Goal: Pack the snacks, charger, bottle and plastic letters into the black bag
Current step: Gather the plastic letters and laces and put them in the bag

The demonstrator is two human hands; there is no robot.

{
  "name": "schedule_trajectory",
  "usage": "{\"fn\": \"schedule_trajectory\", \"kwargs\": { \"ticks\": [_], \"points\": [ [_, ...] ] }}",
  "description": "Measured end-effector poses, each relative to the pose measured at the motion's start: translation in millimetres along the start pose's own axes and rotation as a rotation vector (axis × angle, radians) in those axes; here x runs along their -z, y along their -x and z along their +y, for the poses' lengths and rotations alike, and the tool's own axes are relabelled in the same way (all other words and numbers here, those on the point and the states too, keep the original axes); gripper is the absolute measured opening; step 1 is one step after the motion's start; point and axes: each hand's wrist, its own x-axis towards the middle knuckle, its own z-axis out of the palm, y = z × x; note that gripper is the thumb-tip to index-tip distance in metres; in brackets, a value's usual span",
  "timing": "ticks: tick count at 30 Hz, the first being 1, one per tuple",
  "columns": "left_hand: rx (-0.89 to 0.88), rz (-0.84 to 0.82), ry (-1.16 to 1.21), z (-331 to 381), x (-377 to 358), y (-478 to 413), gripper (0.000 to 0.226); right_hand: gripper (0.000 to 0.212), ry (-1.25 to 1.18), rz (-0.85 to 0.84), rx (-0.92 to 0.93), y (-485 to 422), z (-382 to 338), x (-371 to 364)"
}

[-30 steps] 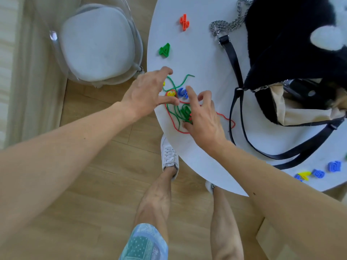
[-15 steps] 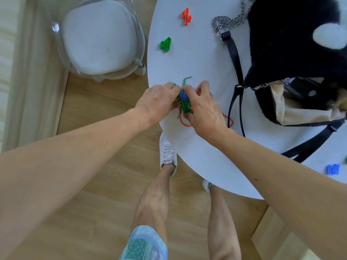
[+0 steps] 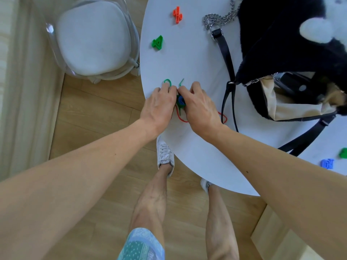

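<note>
Blue and green plastic letters (image 3: 180,101), tangled with red and green cords (image 3: 181,117), lie near the white surface's (image 3: 189,59) edge, pinched between the left hand (image 3: 159,107) and right hand (image 3: 200,107) (both closed around the cluster). Loose green letter (image 3: 157,42) and orange letter (image 3: 177,15) lie farther in; the black bag (image 3: 293,45) gapes open at right.

Both forearms bare to the frame edge — no sleeves, watch or rings on left hand (image 3: 159,107) or right hand (image 3: 201,109). Shorts (image 3: 141,244) light blue-teal, patchwork print with small dots. Legs bare below; white lace-up sneakers — left one (image 3: 165,156) plain to see, right one (image 3: 206,183) mostly hidden.
</note>
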Motion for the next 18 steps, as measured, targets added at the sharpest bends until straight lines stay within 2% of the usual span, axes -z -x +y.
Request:
{"fn": "schedule_trajectory", "kwargs": {
  "ticks": [3, 6, 9, 11, 13, 14, 18],
  "points": [
    [0.038, 0.017, 0.106, 0, -1, 0, 0.019, 0.036, -0.164, 0.036, -0.056, -3, 7, -1],
    [0.144, 0.049, 0.399, 2, 2, -3, 0.017, 0.029, -0.531, 0.027, -0.219, -7, 13, 3],
    [0.366, -0.019, 0.860, 9, 10, -10, 0.012, 0.027, -1.039, -0.058, -0.403, -6, 15, 14],
    [0.531, -0.125, 1.314, 18, 17, -11, 0.010, 0.028, -1.211, -0.082, -0.381, -3, 17, 25],
    [0.626, -0.267, 1.626, 26, 25, -9, 0.019, 0.028, -1.198, -0.073, -0.306, 4, 20, 37],
    [0.640, -0.346, 1.731, 29, 28, -8, 0.028, 0.029, -1.106, -0.062, -0.275, 7, 20, 44],
    [0.616, -0.540, 2.042, 50, 38, -2, 0.060, 0.036, -0.554, 0.037, -0.097, 28, 9, 74]
  ]
}}
